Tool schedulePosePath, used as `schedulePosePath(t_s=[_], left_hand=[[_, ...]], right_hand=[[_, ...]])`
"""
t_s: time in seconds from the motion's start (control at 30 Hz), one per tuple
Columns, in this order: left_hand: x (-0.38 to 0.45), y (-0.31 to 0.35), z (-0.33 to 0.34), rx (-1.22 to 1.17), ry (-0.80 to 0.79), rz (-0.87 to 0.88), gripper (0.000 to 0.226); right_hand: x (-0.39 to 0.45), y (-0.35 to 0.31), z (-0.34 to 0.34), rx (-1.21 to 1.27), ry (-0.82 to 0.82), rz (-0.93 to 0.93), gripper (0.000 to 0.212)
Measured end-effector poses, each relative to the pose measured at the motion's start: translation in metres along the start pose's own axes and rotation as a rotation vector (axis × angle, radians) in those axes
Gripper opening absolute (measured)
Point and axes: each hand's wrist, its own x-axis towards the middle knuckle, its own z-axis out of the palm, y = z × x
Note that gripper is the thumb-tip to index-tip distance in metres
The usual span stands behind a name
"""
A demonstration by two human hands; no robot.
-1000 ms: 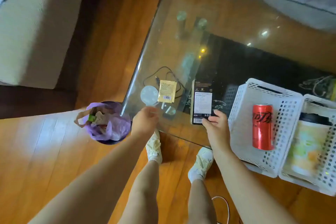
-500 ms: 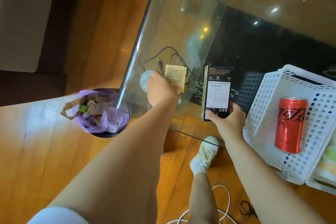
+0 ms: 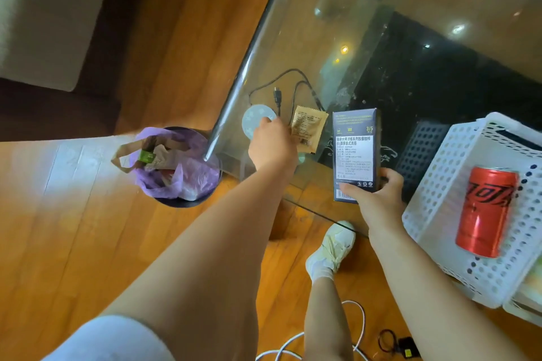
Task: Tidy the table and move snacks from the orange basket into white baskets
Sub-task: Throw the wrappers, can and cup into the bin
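My left hand (image 3: 272, 145) reaches over the glass table's corner, fingertips at the left edge of a tan sachet (image 3: 309, 129), next to a round white disc (image 3: 256, 121). The back of the hand hides whether the fingers pinch the sachet. My right hand (image 3: 378, 199) grips the near end of a dark box (image 3: 355, 152) with a white printed label, which lies near the table's front edge. To the right, a white basket (image 3: 434, 184) holds a red can (image 3: 484, 211) on its side. A second white basket (image 3: 525, 299) shows at the right edge. No orange basket is in view.
A bin lined with a purple bag (image 3: 179, 168), full of rubbish, stands on the wooden floor by the table's corner. A black cable (image 3: 293, 85) curls on the glass behind the sachet. A white cable (image 3: 293, 343) and my shoe (image 3: 333, 248) are on the floor below.
My left hand has moved forward from the table's edge to the sachet. My right hand has stayed on the dark box. The view has come closer and shifted left.
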Motion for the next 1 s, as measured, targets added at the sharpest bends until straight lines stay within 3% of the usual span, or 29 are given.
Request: schedulePosePath(t_s=[0.1,0.2,0.3,0.5,0.7,0.83,1.0], left_hand=[[-0.011,-0.019,-0.003,-0.288,0.039,-0.028,0.004],[-0.033,-0.049,-0.018,-0.633,0.085,-0.072,0.022],[-0.054,-0.093,-0.038,-0.771,0.126,-0.133,0.029],[-0.07,-0.191,-0.061,-1.031,0.248,-0.431,0.019],[-0.051,-0.25,-0.064,-1.12,0.281,-0.634,0.013],[-0.028,-0.268,-0.061,-1.033,0.244,-0.667,0.013],[-0.002,-0.275,-0.065,-0.914,0.193,-0.645,0.018]], right_hand=[[-0.009,0.001,0.0,0.051,-0.048,0.015,0.054],[-0.023,-0.003,0.002,0.063,-0.125,0.005,0.051],[-0.04,-0.011,0.011,0.019,-0.288,-0.032,0.046],[-0.072,-0.027,0.061,-0.092,-0.61,-0.071,0.047],[-0.089,-0.036,0.14,-0.183,-0.763,-0.054,0.042],[-0.092,-0.038,0.194,-0.26,-0.727,-0.039,0.016],[-0.087,-0.043,0.241,-0.367,-0.636,-0.021,0.037]])
